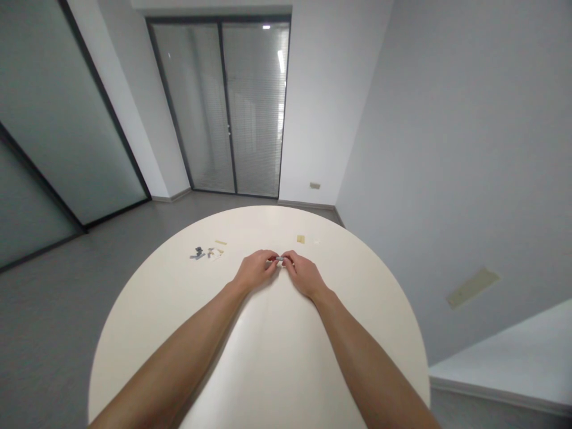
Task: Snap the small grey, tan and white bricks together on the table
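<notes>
Both hands meet over the middle of a round white table (277, 369). Between their fingertips is a small, slim grey piece (280, 258), possibly a toy building brick; it is too small to tell exactly. My left hand (255, 269) pinches its left end, with a bit of dark red showing at the fingers. The right end is pinched by my right hand (305, 274). Fingers partly hide the piece. To the left lie several dark grey pieces (198, 254), a few white and tan pieces (215, 253) and a thin yellow strip (220, 242).
A small yellow square piece (301, 239) lies beyond my right hand, with a tiny pale piece (317, 242) beside it. A wall (465, 149) runs along the right side. Glass doors (223, 107) stand beyond the table, and a glass partition (67, 119) is at left.
</notes>
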### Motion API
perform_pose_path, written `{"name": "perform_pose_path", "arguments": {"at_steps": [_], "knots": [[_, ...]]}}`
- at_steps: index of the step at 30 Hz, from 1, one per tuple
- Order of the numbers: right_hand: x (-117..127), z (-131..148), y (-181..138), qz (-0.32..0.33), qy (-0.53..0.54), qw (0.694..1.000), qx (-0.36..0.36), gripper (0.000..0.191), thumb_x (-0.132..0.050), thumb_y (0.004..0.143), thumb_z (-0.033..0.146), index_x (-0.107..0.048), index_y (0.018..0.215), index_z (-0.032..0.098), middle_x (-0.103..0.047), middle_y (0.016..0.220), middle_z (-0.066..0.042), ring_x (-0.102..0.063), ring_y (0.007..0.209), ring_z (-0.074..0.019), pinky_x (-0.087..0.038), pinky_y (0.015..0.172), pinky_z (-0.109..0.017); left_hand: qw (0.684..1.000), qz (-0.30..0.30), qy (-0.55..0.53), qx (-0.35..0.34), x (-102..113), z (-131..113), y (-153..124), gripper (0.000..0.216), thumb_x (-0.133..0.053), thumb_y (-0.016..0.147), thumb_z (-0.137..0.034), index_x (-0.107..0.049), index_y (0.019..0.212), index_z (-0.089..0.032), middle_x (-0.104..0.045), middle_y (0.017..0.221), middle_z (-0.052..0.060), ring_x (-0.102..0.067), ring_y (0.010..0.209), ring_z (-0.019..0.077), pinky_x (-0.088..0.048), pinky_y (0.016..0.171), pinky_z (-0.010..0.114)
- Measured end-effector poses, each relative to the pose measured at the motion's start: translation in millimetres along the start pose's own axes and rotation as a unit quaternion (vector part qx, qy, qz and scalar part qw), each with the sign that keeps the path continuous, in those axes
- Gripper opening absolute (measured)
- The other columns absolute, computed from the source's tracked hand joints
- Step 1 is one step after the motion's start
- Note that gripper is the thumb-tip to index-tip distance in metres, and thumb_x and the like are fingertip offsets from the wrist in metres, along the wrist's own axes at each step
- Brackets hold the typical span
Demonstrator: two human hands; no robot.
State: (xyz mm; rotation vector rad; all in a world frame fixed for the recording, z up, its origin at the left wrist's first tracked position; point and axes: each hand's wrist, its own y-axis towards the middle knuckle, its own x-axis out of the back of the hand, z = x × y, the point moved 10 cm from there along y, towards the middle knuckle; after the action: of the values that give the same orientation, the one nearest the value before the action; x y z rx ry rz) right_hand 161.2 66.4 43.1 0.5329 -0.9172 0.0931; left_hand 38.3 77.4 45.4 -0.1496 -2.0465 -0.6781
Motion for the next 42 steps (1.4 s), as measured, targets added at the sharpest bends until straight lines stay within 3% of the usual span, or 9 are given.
{"name": "perform_pose_path", "arguments": {"at_steps": [16, 42], "knots": [[-3.5, -1.2, -0.5, 0.012, 0.023, 1.0, -0.004, 0.021, -0.046, 0.098, 0.03, -0.055, 0.116, 0.026, -0.07, 0.097, -0.002, -0.064, 0.084, -0.0164, -0.042, 0.074, -0.025, 1.0, 0.016, 0.007, 0.01, -1.4, 0.0, 0.0, 0.029, -0.044, 0.095, -0.038, -0.068, 0.101, -0.025, -0.072, 0.099, 0.003, -0.064, 0.091, 0.0192, -0.045, 0.075, 0.028], [0.4, -1.4, -0.5, 0.008, 0.02, 1.0, -0.02, 0.015, -0.048, 0.097, 0.032, -0.055, 0.108, 0.025, -0.071, 0.093, -0.001, -0.064, 0.082, -0.0155, -0.041, 0.071, -0.025, 1.0, -0.002, -0.023, -0.007, -0.6, 2.5, 0.1, 0.022, -0.051, 0.091, -0.033, -0.066, 0.106, -0.026, -0.072, 0.101, 0.0, -0.064, 0.092, 0.017, -0.047, 0.076, 0.026]]}}
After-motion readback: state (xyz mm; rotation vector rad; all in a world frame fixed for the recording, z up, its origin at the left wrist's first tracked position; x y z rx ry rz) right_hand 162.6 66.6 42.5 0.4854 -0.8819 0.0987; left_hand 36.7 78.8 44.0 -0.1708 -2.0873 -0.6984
